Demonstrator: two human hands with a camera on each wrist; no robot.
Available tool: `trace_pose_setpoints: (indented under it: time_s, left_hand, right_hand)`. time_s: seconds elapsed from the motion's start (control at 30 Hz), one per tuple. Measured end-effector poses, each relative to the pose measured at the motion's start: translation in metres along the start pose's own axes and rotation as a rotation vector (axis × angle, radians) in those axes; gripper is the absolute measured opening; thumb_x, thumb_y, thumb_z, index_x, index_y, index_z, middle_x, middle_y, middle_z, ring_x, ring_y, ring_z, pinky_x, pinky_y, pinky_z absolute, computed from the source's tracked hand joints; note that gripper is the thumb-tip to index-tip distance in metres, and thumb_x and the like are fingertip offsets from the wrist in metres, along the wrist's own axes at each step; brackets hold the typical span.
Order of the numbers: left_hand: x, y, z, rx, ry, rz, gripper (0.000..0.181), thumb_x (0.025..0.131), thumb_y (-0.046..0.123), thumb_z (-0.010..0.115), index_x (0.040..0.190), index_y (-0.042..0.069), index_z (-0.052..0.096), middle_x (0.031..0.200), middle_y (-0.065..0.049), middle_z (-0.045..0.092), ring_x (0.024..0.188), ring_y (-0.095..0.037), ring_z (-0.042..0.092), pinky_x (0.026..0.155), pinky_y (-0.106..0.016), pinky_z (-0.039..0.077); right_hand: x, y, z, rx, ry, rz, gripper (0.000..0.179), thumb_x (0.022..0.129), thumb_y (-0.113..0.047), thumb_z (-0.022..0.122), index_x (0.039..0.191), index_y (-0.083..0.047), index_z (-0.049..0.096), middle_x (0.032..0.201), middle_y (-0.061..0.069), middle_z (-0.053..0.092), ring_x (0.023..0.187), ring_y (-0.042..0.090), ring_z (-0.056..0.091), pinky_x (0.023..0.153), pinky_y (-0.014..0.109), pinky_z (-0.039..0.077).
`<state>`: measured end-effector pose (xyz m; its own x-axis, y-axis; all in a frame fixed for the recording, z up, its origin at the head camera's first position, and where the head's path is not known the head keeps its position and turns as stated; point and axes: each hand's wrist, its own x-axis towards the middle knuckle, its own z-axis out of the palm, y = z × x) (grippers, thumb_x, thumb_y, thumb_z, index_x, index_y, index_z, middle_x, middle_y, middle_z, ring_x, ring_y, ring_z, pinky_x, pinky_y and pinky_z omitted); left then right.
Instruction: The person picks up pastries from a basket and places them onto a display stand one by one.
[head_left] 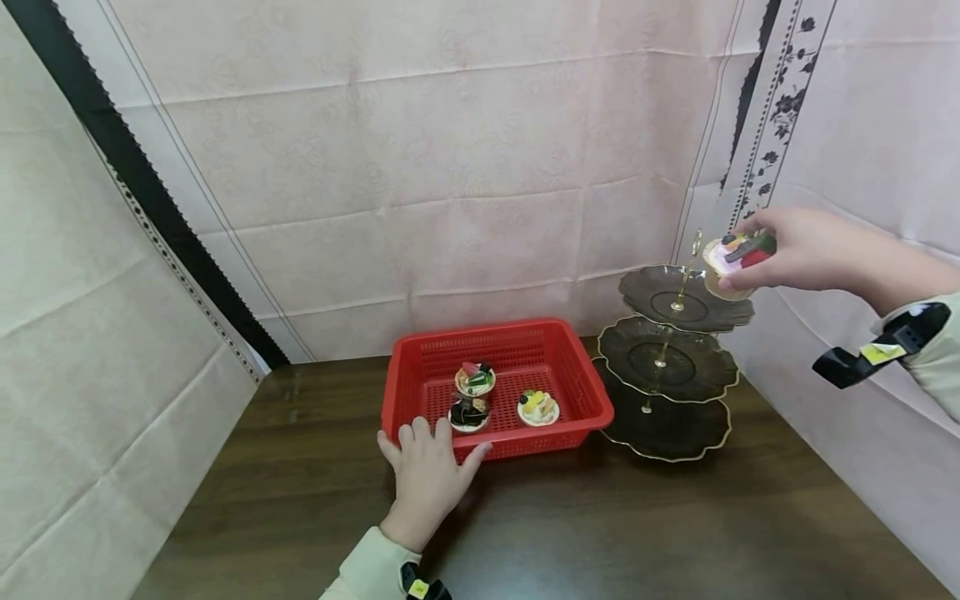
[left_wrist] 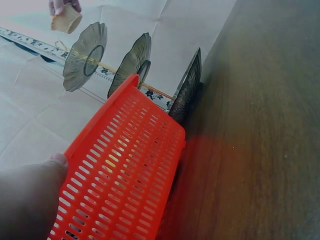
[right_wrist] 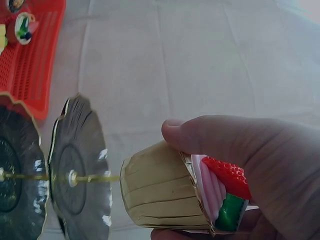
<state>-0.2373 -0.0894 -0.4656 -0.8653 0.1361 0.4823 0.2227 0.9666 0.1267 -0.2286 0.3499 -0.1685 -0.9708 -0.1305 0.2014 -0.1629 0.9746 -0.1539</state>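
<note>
My right hand [head_left: 802, 250] grips a toy cupcake [right_wrist: 165, 190] with a beige wrapper, pink icing and red and green toppings. It is held tilted just above the top plate of a three-tier cake stand [head_left: 660, 362] of dark scalloped plates with gold rims. My left hand [head_left: 427, 479] rests on the near rim of a red plastic basket [head_left: 577, 417], fingers spread over the edge, thumb outside in the left wrist view. Inside the basket lie a cupcake with red and green topping [head_left: 475, 379], a dark-topped cupcake [head_left: 468, 414] and a yellow-topped cupcake [head_left: 538, 408].
The brown wooden table [head_left: 315, 492] carries the basket and, to its right, the stand. Pale cloth [head_left: 450, 167] hangs behind and at both sides, close to the stand. A thin gold rod with a loop handle [head_left: 696, 246] rises above the top plate.
</note>
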Motion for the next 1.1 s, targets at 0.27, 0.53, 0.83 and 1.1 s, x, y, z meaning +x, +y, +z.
trace_pose_setpoints:
  time_s: [0.27, 0.53, 0.83, 1.1]
  left_hand:
    - [0.0, 0.0, 0.0, 0.01, -0.012, -0.004, 0.077, 0.085, 0.077, 0.056, 0.111, 0.005, 0.064, 0.1, -0.021, 0.056, 0.101, -0.043, 0.051, 0.1, -0.079, 0.017]
    - [0.0, 0.001, -0.001, 0.006, -0.016, -0.006, 0.077, 0.085, 0.077, 0.056, 0.112, 0.005, 0.064, 0.101, -0.021, 0.056, 0.101, -0.043, 0.051, 0.1, -0.079, 0.017]
    - [0.002, 0.001, 0.0, 0.023, -0.017, -0.008, 0.077, 0.085, 0.078, 0.055, 0.11, 0.005, 0.063, 0.099, -0.02, 0.056, 0.1, -0.042, 0.051, 0.101, -0.078, 0.017]
    - [0.002, 0.001, 0.0, 0.034, -0.034, -0.015, 0.08, 0.085, 0.079, 0.053, 0.113, 0.005, 0.063, 0.101, -0.021, 0.056, 0.101, -0.042, 0.05, 0.101, -0.078, 0.017]
  right_hand:
    - [0.008, 0.022, 0.018, 0.05, -0.033, 0.051, 0.079, 0.082, -0.039, 0.083, 0.133, 0.011, 0.05, 0.096, 0.022, 0.064, 0.076, 0.027, 0.058, 0.059, 0.036, 0.043]
    - [0.02, 0.038, 0.035, 0.144, -0.067, 0.087, 0.079, 0.082, -0.035, 0.084, 0.131, 0.016, 0.047, 0.093, 0.025, 0.063, 0.067, 0.026, 0.062, 0.056, 0.037, 0.051]
    - [0.032, 0.041, 0.053, 0.113, -0.066, 0.101, 0.072, 0.083, -0.035, 0.081, 0.121, 0.017, 0.051, 0.085, 0.021, 0.061, 0.067, 0.027, 0.057, 0.054, 0.036, 0.046]
    - [0.042, 0.035, 0.058, 0.096, -0.075, 0.124, 0.081, 0.084, -0.038, 0.079, 0.127, 0.021, 0.046, 0.098, 0.033, 0.06, 0.08, 0.037, 0.059, 0.058, 0.038, 0.047]
